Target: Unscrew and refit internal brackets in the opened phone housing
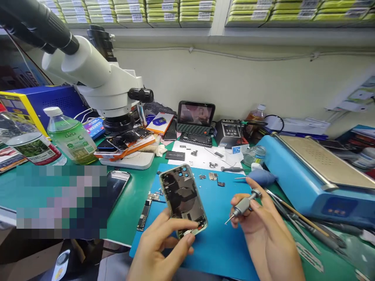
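- Your left hand (164, 246) is gripping the lower end of the phone housing (187, 195); the index finger is lying over the inner side, the thumb is pressing near the bottom edge, so the grip is pinching that end.
- The housing is tilting above the blue mat (222, 253), its inside facing you and its camera end pointing toward the mat's far edge.
- Your right hand (263, 226) is holding a screwdriver (243, 207) above the right part of the mat, the grip pinching its barrel between the fingers; the tip is pointing down and leftward, apart from the housing. Something tiny is showing at the tip, too small to name.
- A circuit board (143, 216) is lying along the mat's left edge, and a metal bracket (213, 176) is resting near its far edge. A white sheet (202, 156) with small parts is lying just beyond that edge.
- Because you are holding the housing by one end only, a loosening thumb could be letting it swing down onto the mat.
- If the tip is straying inward, it could be scratching whatever is lying inside the housing.
- Whatever is sitting at the tip could be dropping onto the mat with a jolt of your wrist, and rolling off onto the green tabletop (123, 220).
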`<state>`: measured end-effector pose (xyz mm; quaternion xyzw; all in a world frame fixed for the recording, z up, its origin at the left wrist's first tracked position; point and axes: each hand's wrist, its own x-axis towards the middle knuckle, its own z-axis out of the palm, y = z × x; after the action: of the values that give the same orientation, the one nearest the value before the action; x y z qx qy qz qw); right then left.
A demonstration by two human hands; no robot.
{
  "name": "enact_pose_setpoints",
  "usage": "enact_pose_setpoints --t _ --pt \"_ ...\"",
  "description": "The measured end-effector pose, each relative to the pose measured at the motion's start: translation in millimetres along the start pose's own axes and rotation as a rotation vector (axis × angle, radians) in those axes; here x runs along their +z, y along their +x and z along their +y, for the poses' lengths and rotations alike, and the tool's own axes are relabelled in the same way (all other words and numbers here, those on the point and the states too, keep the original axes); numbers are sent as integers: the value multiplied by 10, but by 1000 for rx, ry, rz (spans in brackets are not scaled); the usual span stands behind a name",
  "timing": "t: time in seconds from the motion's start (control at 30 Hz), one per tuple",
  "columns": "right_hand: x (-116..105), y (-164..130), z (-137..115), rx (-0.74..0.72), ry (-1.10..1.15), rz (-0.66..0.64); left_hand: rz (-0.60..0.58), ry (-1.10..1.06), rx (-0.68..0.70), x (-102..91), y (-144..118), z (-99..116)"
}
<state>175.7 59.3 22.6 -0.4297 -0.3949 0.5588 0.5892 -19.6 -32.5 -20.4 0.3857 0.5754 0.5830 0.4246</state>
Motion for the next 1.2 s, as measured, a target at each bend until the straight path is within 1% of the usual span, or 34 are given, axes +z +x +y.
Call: enact_pose_setpoints --t 0.07,0.13,0.2,0.27,0.33,0.47,0.7,0.97,1.13,1.2 --pt "-69 -44 24 43 15 1 -156 -6 -31 140 118 22" --pt "-89 -99 67 43 3 -16 -264 14 -32 248 222 37" --pt "-75 -158 109 27 -6 -15 -323 34 -33 316 295 39" --pt "-49 -208 137 24 -2 -3 -357 44 -43 349 332 30" --pt "-32 -237 155 25 6 -1 -373 60 -49 355 339 22" --pt "-40 -247 184 16 15 -14 -368 105 -49 339 313 39" --pt "-50 -282 211 2 0 1 -375 133 -6 302 292 87" --pt "-184 -225 292 -39 5 -49 -390 137 14 258 286 65" --pt "-201 -223 323 -56 -41 -88 -406 147 38 247 272 76" --pt "-193 -215 323 -71 -60 -82 -412 170 48 237 268 67"
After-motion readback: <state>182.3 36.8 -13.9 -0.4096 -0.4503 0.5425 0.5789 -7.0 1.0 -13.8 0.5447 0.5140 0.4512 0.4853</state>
